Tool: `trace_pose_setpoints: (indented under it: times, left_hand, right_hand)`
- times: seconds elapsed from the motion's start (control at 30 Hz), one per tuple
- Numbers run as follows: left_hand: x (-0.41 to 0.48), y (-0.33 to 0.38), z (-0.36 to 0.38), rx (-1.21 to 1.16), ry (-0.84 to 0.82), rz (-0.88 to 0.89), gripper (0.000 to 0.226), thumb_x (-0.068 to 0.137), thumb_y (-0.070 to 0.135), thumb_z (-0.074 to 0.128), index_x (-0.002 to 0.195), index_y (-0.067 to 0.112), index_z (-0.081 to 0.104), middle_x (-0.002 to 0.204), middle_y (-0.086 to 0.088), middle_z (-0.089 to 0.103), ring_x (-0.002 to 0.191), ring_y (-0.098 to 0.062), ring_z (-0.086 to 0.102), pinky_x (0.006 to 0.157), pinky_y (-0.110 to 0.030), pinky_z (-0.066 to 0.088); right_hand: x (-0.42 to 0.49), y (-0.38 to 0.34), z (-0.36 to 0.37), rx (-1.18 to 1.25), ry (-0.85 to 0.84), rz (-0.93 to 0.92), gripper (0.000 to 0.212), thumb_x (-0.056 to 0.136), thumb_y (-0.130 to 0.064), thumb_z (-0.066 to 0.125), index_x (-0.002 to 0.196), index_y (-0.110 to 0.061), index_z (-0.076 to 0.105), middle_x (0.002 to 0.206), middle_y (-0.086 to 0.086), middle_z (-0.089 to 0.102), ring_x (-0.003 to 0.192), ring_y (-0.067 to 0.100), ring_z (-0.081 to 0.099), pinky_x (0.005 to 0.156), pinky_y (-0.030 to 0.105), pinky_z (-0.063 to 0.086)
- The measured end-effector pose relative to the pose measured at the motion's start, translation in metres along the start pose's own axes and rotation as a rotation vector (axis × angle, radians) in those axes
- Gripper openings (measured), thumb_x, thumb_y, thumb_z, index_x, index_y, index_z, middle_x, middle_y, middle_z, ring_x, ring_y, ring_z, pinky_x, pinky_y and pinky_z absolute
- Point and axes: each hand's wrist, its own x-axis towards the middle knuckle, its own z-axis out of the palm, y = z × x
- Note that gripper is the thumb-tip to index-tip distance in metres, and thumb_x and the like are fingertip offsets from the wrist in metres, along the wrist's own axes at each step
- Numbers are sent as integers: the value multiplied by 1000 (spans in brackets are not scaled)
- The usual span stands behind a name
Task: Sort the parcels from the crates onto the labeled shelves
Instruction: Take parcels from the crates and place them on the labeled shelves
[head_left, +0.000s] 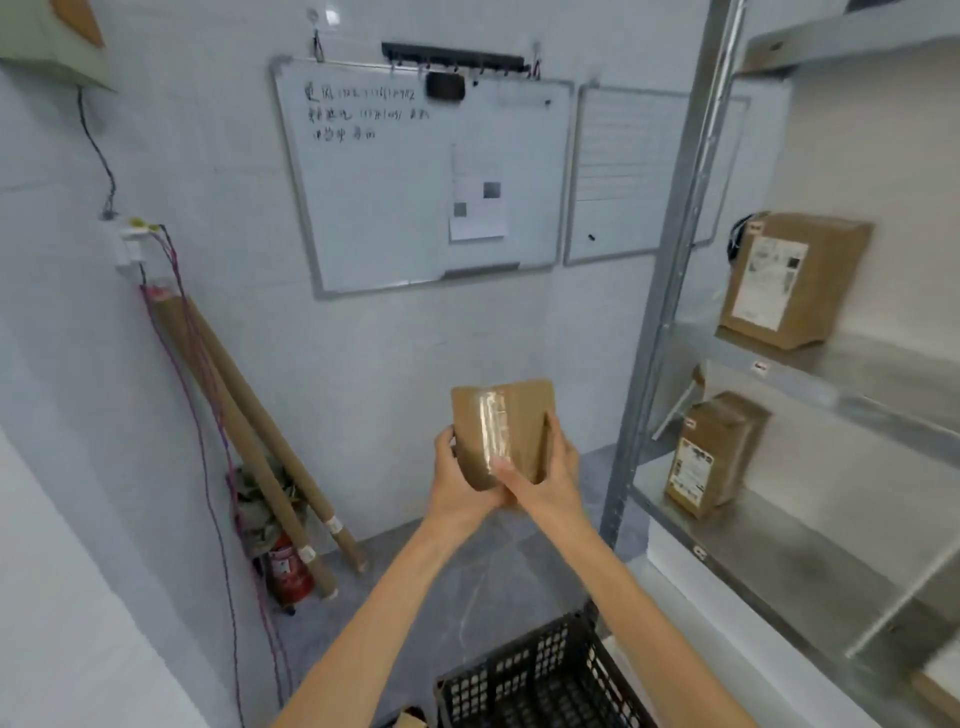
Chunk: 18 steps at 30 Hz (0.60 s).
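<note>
Gripping the parcel (501, 434) from both sides, the left hand (460, 480) and right hand (545, 478) are holding it above the crate (540, 675); the label face probably needs turning into view before choosing a shelf (810, 577).

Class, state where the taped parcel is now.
Head view, centre: the taped parcel is gripped between the left hand and right hand, just left of the shelving post.
</note>
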Motion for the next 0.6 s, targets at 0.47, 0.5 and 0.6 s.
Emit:
trace_pose_setpoints:
  times: [0.47, 0.5, 0.6]
  left_hand:
    - [-52, 59, 161, -145, -449, -27, 117, 52, 46, 86, 146, 32, 17, 140, 8, 42, 121, -8, 49, 96, -29, 48]
    - [-57, 60, 170, -138, -396, -4, 108, 54, 42, 87, 141, 31, 25, 134, 7, 47, 118, -8, 51, 91, -25, 50]
    - [-70, 61, 197, -15, -308, 107, 86, 56, 38, 88, 126, 33, 39, 120, 9, 53, 110, -8, 54, 86, -27, 52]
  right_hand:
    - [-92, 2, -209, 408, 130, -39, 82, 74, -55, 70, 143, -43, 27, 144, -7, 45, 123, 10, 53, 103, 42, 46]
    - [-99, 0, -217, 302, 177, -88, 80, 81, -52, 65, 144, -51, 17, 146, -16, 36, 125, 0, 47, 103, 36, 46]
    - [-115, -1, -236, 132, 232, -137, 88, 78, -60, 63, 141, -60, 1, 148, -22, 24, 134, 1, 35, 107, 36, 42]
